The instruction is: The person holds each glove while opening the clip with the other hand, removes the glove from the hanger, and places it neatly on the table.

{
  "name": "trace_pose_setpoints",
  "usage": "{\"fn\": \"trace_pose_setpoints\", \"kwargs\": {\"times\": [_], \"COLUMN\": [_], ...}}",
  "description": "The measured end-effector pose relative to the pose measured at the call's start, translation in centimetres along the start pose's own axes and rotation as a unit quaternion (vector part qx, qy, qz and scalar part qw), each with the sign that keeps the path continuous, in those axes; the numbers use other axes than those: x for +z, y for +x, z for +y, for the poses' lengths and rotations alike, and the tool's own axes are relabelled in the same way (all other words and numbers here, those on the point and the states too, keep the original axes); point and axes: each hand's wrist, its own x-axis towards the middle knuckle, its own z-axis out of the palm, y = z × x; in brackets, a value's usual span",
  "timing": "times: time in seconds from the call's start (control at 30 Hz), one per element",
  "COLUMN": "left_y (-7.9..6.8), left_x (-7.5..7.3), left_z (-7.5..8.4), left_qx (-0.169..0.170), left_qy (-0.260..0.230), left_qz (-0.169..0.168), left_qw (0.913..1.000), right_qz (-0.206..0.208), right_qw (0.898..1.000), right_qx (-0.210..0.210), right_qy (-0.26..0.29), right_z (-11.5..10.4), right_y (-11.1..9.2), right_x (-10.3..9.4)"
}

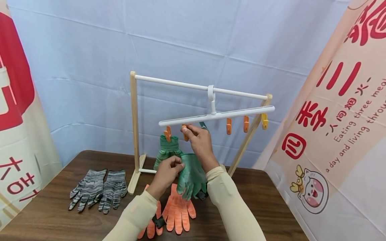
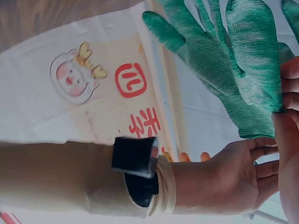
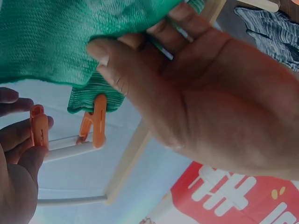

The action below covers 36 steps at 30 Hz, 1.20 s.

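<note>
In the head view my left hand pinches the edge of a green knit glove, whose fingers hang downward. My right hand is raised just under the white hanger and pinches an orange clothespin between thumb and fingers. The glove's cuff is below that clothespin and apart from it. To the left, another green glove hangs by its cuff from an orange clothespin. In the left wrist view the held glove shows close up, with the right hand behind it.
The hanger hooks over a wooden rack's white bar. At its right hang two orange clothespins and a yellow one; a dark green one is partly hidden. Grey striped gloves and orange gloves lie on the table.
</note>
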Motion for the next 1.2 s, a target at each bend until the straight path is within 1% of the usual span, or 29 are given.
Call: {"fn": "trace_pose_setpoints", "kwargs": {"times": [0.1,0.23,0.37,0.67,0.83,0.97,1.07,1.2], "left_y": [-0.3,-0.5,-0.6,-0.7,-1.0,-2.0,-2.2,-1.5], "left_x": [0.5,1.2,1.8,2.7,3.2,3.4,3.9,5.1], "left_z": [-0.2,-0.6,-1.1,-2.4,-3.1,-1.7,-1.6,-3.6], "left_qx": [-0.019,-0.037,-0.053,-0.070,-0.088,-0.095,-0.098,-0.107], "left_qy": [-0.017,-0.035,-0.041,-0.055,-0.071,-0.077,-0.085,-0.101], "left_qz": [-0.015,-0.037,-0.050,-0.063,-0.079,-0.093,-0.094,-0.093], "left_qw": [0.9996,0.9980,0.9965,0.9940,0.9905,0.9882,0.9871,0.9848], "right_qz": [0.002,0.006,0.006,0.002,0.003,0.005,0.005,0.006], "right_qw": [1.000,1.000,1.000,1.000,1.000,1.000,1.000,1.000], "right_qx": [0.004,-0.004,-0.010,-0.013,-0.015,-0.014,-0.013,-0.013], "right_qy": [0.000,0.003,0.006,0.011,0.006,0.003,0.003,0.005], "right_z": [0.1,0.3,0.5,0.6,0.7,0.8,0.8,0.7], "right_y": [-0.1,0.0,-0.1,-0.2,-0.2,-0.3,-0.3,-0.3], "right_x": [-0.1,-0.2,-0.3,-0.4,-0.5,-0.6,-0.6,-0.7]}}
